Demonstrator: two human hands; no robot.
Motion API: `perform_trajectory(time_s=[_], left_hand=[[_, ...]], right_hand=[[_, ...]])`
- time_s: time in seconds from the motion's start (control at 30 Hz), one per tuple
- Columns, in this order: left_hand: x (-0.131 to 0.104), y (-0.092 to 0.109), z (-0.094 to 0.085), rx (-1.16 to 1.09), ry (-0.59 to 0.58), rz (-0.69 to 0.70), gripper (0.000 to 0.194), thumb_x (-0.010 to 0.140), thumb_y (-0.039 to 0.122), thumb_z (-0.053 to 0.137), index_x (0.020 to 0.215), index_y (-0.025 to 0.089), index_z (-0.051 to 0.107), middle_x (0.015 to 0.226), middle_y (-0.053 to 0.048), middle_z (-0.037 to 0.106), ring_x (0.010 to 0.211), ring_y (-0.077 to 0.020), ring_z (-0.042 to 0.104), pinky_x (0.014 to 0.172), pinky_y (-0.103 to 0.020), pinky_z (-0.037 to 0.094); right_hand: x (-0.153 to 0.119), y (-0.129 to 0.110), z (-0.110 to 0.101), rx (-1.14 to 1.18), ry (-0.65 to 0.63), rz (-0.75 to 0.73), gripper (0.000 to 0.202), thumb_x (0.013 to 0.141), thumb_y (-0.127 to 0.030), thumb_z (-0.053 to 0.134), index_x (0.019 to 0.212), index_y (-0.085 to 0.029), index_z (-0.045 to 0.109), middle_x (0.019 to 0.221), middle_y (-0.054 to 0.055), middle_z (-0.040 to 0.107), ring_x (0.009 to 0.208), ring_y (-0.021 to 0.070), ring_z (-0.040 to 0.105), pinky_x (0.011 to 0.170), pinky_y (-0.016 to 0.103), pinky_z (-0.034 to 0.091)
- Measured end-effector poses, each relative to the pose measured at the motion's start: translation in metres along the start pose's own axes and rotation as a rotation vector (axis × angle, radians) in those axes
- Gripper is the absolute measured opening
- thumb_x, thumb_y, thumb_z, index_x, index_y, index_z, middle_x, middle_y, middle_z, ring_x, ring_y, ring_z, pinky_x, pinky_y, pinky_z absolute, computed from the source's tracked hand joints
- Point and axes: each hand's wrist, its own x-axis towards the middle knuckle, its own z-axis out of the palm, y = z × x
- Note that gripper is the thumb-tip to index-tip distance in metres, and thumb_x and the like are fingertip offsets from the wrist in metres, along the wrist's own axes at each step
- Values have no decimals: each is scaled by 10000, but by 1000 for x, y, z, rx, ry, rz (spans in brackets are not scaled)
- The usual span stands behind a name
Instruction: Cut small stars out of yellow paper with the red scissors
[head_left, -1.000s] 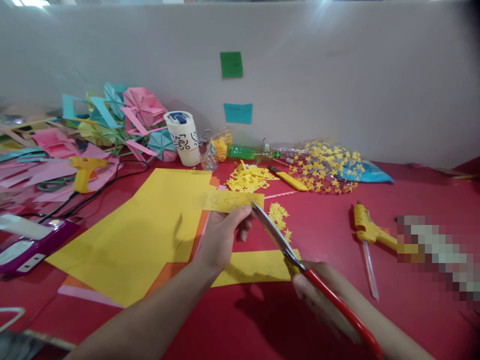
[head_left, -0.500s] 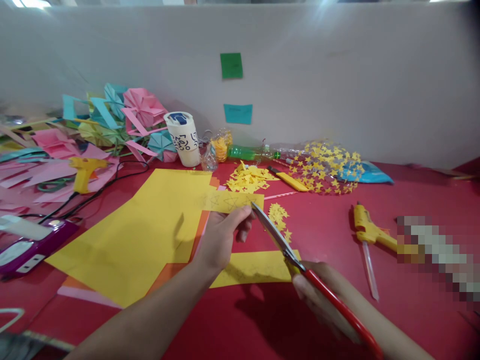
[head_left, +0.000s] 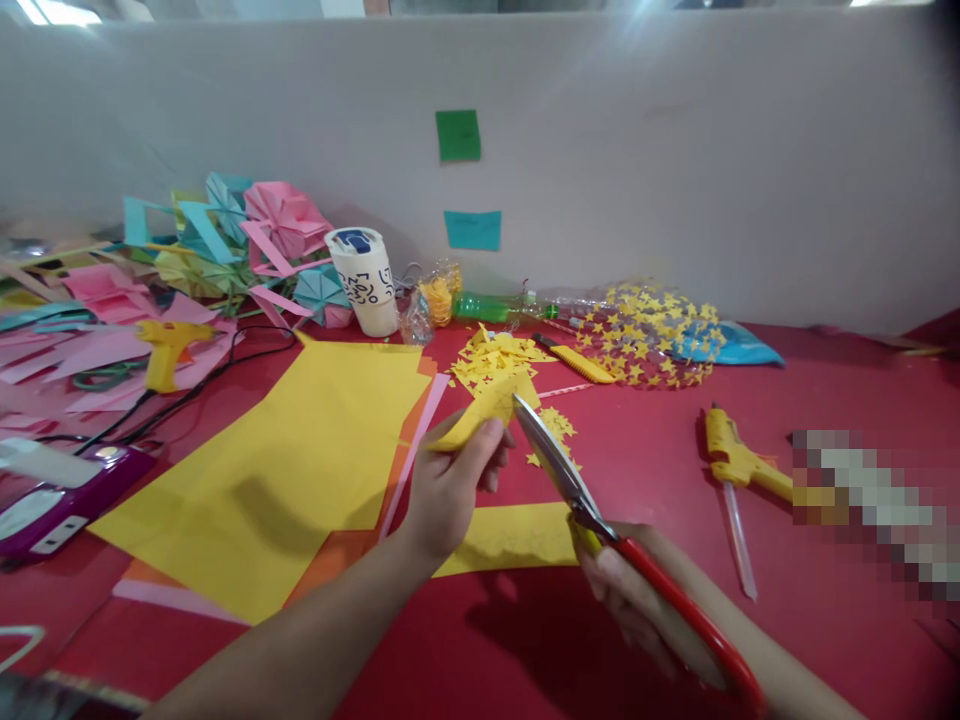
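My left hand [head_left: 454,480] pinches a yellow paper strip [head_left: 480,412], which bends up from the thumb and fingers. Red-handled scissors [head_left: 559,468] are in my right hand [head_left: 637,590], their blade tips touching or nearly touching the strip's right end. Whether the blades are parted is hard to make out. Below both hands a second yellow strip [head_left: 517,535] with faint drawn marks lies on the red table. Small cut yellow stars [head_left: 557,425] lie partly behind the blades, and a heap of yellow paper scraps [head_left: 491,358] sits just beyond the held strip.
Yellow sheets [head_left: 300,450] overlie orange and pink paper at left. Near the wall [head_left: 637,150] stand a white cup [head_left: 365,285], a green bottle [head_left: 487,306] and a star-covered clear bundle [head_left: 649,335]. A yellow cutter [head_left: 581,362] and glue guns [head_left: 727,450] [head_left: 171,350] lie about.
The held strip has turned from lying flat with drawn stars showing to a tilted, curled position. My left hand has shifted slightly right; the scissors stay at its right end.
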Motion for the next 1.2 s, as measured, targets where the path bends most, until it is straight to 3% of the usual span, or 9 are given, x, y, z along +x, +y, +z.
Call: perform_trajectory(time_s=[0.2, 0.33, 0.43, 0.7, 0.9, 1.2], left_hand=[[-9, 5, 10, 102, -43, -46, 373, 917, 470, 523, 696, 175, 577, 603, 21, 553, 482, -71, 480, 462, -202, 405], [-14, 12, 17, 151, -42, -75, 395, 905, 499, 520, 669, 184, 554, 564, 19, 520, 497, -93, 468, 489, -220, 410], [-18, 15, 21, 177, -22, -104, 426, 896, 511, 522, 607, 198, 517, 554, 14, 490, 537, -114, 480, 518, -230, 420], [-24, 2, 19, 358, 38, -121, 446, 911, 533, 485, 589, 226, 486, 620, 3, 496, 640, -151, 500, 616, -255, 418], [-24, 3, 20, 340, 46, -157, 455, 879, 563, 521, 575, 227, 485, 612, -2, 506, 629, -158, 498, 611, -257, 429], [-24, 6, 22, 282, 60, -201, 451, 866, 586, 527, 591, 230, 506, 629, -16, 533, 644, -165, 521, 613, -264, 449]], right_hand=[[-4, -5, 5, -59, 86, -145, 502, 793, -683, 604, 760, -183, 571, 519, -36, 449, 440, 113, 408, 411, 228, 324], [-6, -8, 11, -48, 44, -195, 554, 884, -727, 429, 802, -187, 527, 478, -74, 389, 394, 82, 352, 398, 206, 303], [-7, -10, 15, -52, 25, -244, 589, 878, -764, 395, 798, -191, 505, 464, -81, 385, 382, 70, 325, 380, 200, 266], [-4, -5, 31, 27, 134, -223, 609, 836, -806, 410, 726, -208, 446, 463, -86, 384, 369, 58, 299, 365, 200, 212], [-3, -9, 36, 24, 232, -210, 635, 821, -825, 400, 670, -209, 421, 467, -79, 372, 391, 60, 320, 388, 206, 207], [-9, -19, 28, -19, 98, -133, 609, 848, -804, 348, 711, -215, 415, 453, -83, 426, 336, 57, 362, 369, 207, 235]])
